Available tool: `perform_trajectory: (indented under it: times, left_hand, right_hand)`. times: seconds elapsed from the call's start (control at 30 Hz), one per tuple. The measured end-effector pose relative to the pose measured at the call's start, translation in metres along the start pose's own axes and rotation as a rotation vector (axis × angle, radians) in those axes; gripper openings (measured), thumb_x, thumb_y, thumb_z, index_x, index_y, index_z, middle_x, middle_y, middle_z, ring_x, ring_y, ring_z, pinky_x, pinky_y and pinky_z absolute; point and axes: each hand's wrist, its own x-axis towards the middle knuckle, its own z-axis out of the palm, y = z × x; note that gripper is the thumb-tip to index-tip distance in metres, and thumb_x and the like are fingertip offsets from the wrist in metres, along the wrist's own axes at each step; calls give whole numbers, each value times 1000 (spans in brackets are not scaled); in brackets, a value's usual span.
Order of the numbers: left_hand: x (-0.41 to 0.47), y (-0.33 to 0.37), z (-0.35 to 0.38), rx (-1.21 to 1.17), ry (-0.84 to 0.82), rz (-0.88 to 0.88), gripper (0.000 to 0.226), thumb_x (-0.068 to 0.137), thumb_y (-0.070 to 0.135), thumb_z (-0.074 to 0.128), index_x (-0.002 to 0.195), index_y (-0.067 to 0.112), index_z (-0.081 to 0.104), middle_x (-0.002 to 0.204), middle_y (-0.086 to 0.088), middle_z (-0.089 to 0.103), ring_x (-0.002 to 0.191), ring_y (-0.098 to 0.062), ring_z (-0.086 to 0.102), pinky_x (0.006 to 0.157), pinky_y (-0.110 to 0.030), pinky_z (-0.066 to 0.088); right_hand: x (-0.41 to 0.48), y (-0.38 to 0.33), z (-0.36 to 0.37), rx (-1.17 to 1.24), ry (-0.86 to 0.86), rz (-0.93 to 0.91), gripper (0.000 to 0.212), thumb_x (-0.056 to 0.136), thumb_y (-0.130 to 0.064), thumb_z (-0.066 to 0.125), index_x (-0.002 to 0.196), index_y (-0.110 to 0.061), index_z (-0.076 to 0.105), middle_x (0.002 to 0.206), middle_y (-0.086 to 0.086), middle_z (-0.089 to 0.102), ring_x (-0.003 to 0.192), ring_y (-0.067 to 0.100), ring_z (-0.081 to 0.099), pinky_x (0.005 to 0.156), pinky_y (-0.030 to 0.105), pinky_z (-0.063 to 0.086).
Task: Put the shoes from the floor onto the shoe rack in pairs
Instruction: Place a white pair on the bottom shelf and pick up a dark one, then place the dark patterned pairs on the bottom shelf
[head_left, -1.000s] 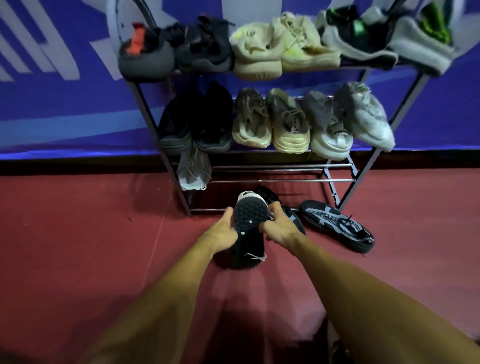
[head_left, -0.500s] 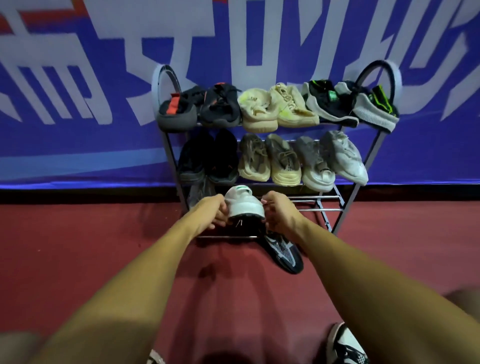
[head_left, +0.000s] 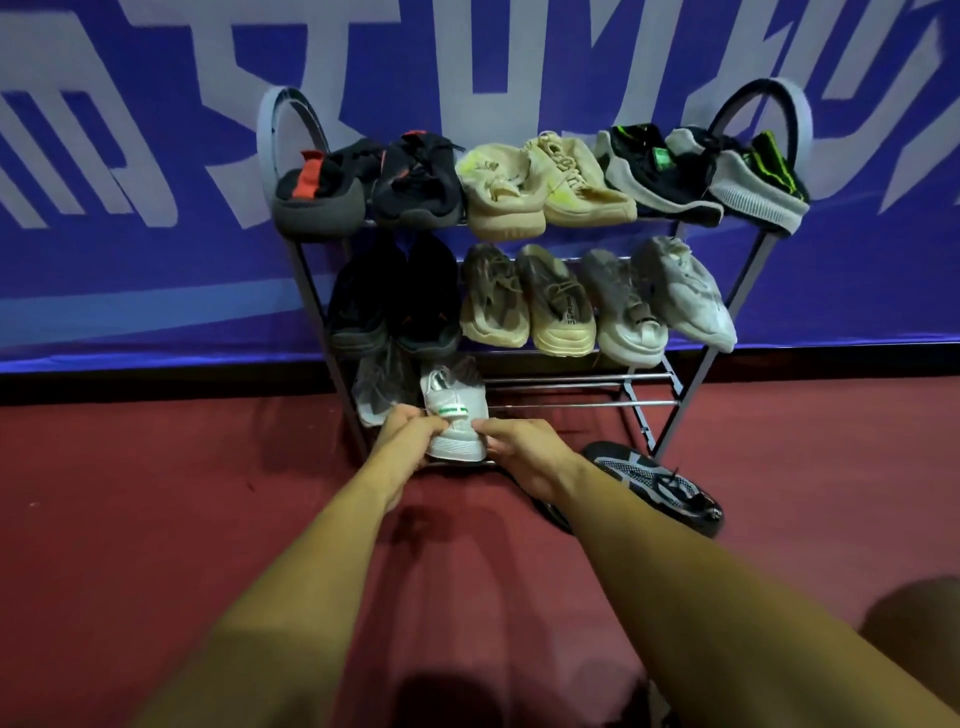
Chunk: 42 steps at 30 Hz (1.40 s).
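A white shoe (head_left: 454, 415) with a green heel tab sits heel-first on the bottom shelf of the metal shoe rack (head_left: 576, 387). My left hand (head_left: 402, 431) grips its left side and my right hand (head_left: 519, 449) grips its right side at the heel. Right beside it on the left stands a matching pale shoe (head_left: 376, 389). A black-and-grey shoe (head_left: 654, 486) lies on the red floor by the rack's right foot, partly hidden behind my right forearm. The top and middle shelves hold several pairs.
The rack stands against a blue banner wall (head_left: 130, 260). The bottom shelf's right part shows bare bars (head_left: 571, 402). Red floor (head_left: 156, 493) spreads on both sides. A dark shape (head_left: 914, 629) shows at the lower right edge.
Both hands lifted the white shoe off the floor, turned it sole-down and moved it forward onto the bottom shelf beside the pale shoe. The view rose to take in the whole rack.
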Motion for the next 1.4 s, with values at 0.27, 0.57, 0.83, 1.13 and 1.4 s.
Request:
perform_trajectory:
  times: [0.27, 0.57, 0.83, 1.13, 1.4]
  left_hand:
    - [33, -6, 0, 72, -63, -14, 31, 87, 44, 60, 118, 40, 59, 106, 8, 68, 93, -12, 62, 66, -25, 42]
    - [68, -19, 1, 95, -68, -199, 31, 95, 46, 47, 124, 38, 55, 100, -3, 74, 78, -15, 66, 61, -24, 44]
    - [105, -19, 5, 60, -15, -272, 18, 100, 40, 44, 115, 32, 50, 86, -6, 71, 63, -12, 54, 58, -23, 40]
    - [121, -31, 19, 24, 21, -265, 38, 98, 45, 45, 126, 23, 55, 95, -4, 70, 72, -12, 57, 59, -25, 43]
    - [93, -40, 13, 263, 8, -190, 37, 100, 40, 46, 136, 31, 46, 97, -3, 68, 75, -13, 62, 52, -21, 40]
  right_hand:
    - [37, -1, 6, -97, -30, 70, 30, 90, -24, 61, 118, -28, 70, 91, 5, 64, 58, 10, 42, 52, 24, 31]
    - [82, 5, 15, -218, -41, 217, 29, 101, -32, 49, 127, -44, 49, 71, 1, 53, 53, 11, 46, 51, 23, 34]
    - [118, 3, 23, -212, 18, 127, 49, 99, -14, 51, 145, -25, 39, 71, 6, 65, 53, 11, 57, 52, 23, 39]
    - [122, 18, 18, -182, 4, 19, 47, 93, -11, 55, 132, -37, 45, 72, 3, 61, 62, 12, 53, 57, 26, 40]
    - [98, 32, -14, -264, 67, 129, 22, 93, -8, 54, 111, -19, 59, 72, 2, 59, 59, 15, 54, 57, 24, 41]
